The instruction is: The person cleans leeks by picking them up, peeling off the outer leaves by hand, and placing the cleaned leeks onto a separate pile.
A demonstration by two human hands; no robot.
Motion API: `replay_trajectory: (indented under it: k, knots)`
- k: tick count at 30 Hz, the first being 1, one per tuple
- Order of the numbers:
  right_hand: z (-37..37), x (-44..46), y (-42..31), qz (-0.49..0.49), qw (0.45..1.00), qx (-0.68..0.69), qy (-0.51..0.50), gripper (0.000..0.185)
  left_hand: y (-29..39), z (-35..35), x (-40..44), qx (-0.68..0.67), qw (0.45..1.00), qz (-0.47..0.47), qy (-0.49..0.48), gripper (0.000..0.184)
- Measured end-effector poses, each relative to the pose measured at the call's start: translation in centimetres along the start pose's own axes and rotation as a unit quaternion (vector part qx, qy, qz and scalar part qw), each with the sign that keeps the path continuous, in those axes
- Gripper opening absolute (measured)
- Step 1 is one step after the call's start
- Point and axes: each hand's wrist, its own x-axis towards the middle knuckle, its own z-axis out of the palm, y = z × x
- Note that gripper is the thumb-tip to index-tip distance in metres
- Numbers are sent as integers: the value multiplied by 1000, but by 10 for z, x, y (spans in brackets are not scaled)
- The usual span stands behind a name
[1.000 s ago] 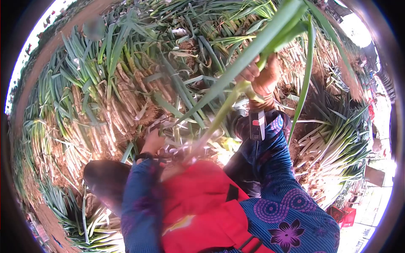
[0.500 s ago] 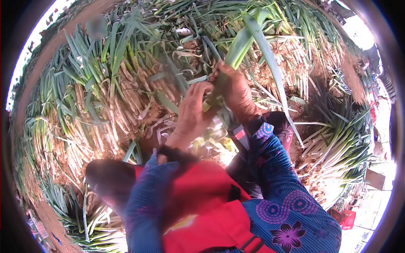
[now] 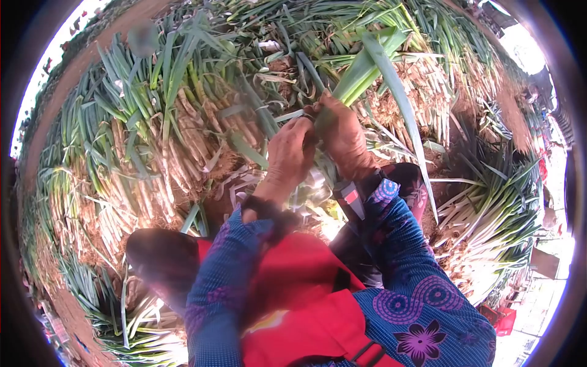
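A leek [image 3: 361, 76] with broad green leaves slants up and to the right from my hands. One long leaf hangs down past my right wrist. My right hand [image 3: 346, 139] is closed around its stalk. Pressed close beside it, my left hand [image 3: 290, 154] has its fingers curled in against the stalk; the fingertips are mostly hidden. Both hands nearly touch at the knuckles. Beneath my right wrist is a grey flat object [image 3: 351, 200] with a red patch, its kind unclear.
Leeks with roots lie in a large heap [image 3: 177, 134] ahead and to the left. Another pile [image 3: 489, 214] spreads at the right, with more leeks [image 3: 143, 321] at lower left. Loose trimmed leaves lie between my knees [image 3: 162, 254]. A red crate [image 3: 502, 319] stands far right.
My left hand has moved up and right, closer to my right hand, and now covers the lower stalk. The leek's leafy top has shifted slightly right and down.
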Motion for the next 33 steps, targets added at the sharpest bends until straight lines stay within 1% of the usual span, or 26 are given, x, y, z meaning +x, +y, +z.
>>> replay_trajectory:
  k: [5, 9, 11, 12, 14, 15, 17, 18, 19, 20, 21, 22, 23, 25, 26, 27, 29, 31, 33]
  knots:
    - [-1, 1, -2, -17, 999, 36, 21, 16, 5, -12, 1, 8, 998, 28, -56, 6]
    - [-4, 3, 0, 36, 993, 80, 74, 16, 11, -23, -11, -19, 995, 39, -89, 5]
    - [-12, 11, 0, 46, 987, 117, 101, 17, 9, -27, -24, 10, 994, 18, -111, 3]
    - [-17, 15, 0, 33, 987, 117, 101, 19, 6, -29, -31, 23, 992, 8, -122, 3]
    - [-26, 18, -2, 5, 988, 118, 104, 21, -3, -39, -49, 31, 990, -17, -135, 2]
    - [-18, 9, -9, -5, 988, 108, 112, 22, -11, -47, -59, 35, 989, -30, -142, 3]
    - [-20, 9, -14, -17, 985, 111, 130, 22, -42, -65, -86, 64, 983, -80, -154, 3]
    - [-21, 11, -17, -23, 984, 112, 139, 22, -55, -79, -96, 94, 973, -108, -183, 7]
    - [-31, 19, -20, -11, 979, 151, 137, 22, -69, -96, -106, 124, 960, -135, -211, 13]
    - [-35, 22, -27, -25, 981, 147, 122, 21, -93, -109, -124, 175, 950, -160, -204, 15]
    - [-39, 23, -33, -39, 983, 142, 106, 20, -114, -124, -142, 226, 936, -184, -197, 17]
    - [-42, 24, -39, -53, 985, 136, 90, 20, -128, -144, -155, 281, 901, -233, -235, 12]
    - [-42, 22, -48, -45, 988, 133, 66, 18, -125, -155, -155, 333, 859, -280, -271, 9]
    - [-40, 18, -52, -64, 991, 117, -2, 18, -124, -152, -148, 312, 859, -293, -281, 15]
    - [-37, 14, -51, -71, 991, 109, -34, 19, -113, -149, -138, 301, 857, -302, -289, 18]
    - [-32, 11, -45, -80, 990, 105, -54, 16, -91, -133, -119, 243, 897, -272, -249, 32]
    - [-20, 6, -38, -62, 991, 100, -67, 13, -60, -102, -83, 71, 951, -209, -218, 45]
    - [-14, 6, -32, -54, 989, 102, -93, 10, -35, -65, -58, 3, 971, -174, -165, 47]
    - [-11, 5, -29, -41, 986, 112, -113, 11, -25, -38, -39, -114, 958, -215, -151, 41]
